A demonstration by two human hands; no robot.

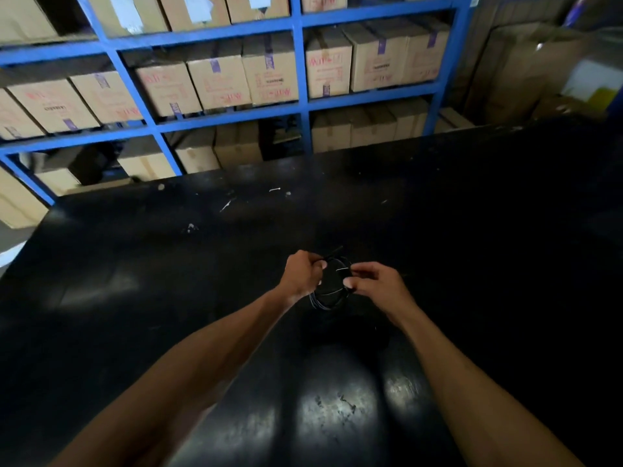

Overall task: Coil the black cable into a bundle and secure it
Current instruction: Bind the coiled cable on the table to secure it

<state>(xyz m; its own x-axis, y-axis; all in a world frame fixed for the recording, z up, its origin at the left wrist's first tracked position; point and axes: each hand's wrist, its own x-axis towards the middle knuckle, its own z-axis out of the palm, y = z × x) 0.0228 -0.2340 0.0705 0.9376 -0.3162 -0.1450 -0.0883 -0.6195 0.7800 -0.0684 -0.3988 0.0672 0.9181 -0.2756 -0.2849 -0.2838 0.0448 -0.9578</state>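
Hands: left hand [301, 275] is curled shut on the far-left arc of the coil; right hand [377, 284] pinches the coil's right side between thumb and fingertips.
Cable: thin black cable wound into a small round bundle [328, 293] hangs between both hands, above the dark glossy bench [141, 251], about midway between its left and right edges and toward the near edge.
Loose end: a short black tail [333, 252] sticks up past the left hand.
Step, as I judge it: loops look gathered; securing remains.
Doing it well: keep the left grip firm so loops stay stacked, wrap the tail tightly across the bundle, tuck the tip under.
Risk: loops may spring apart if either pinch eases.
Background: blue metal shelving [300, 72] holding brown cardboard boxes [219, 82] beyond the far edge.
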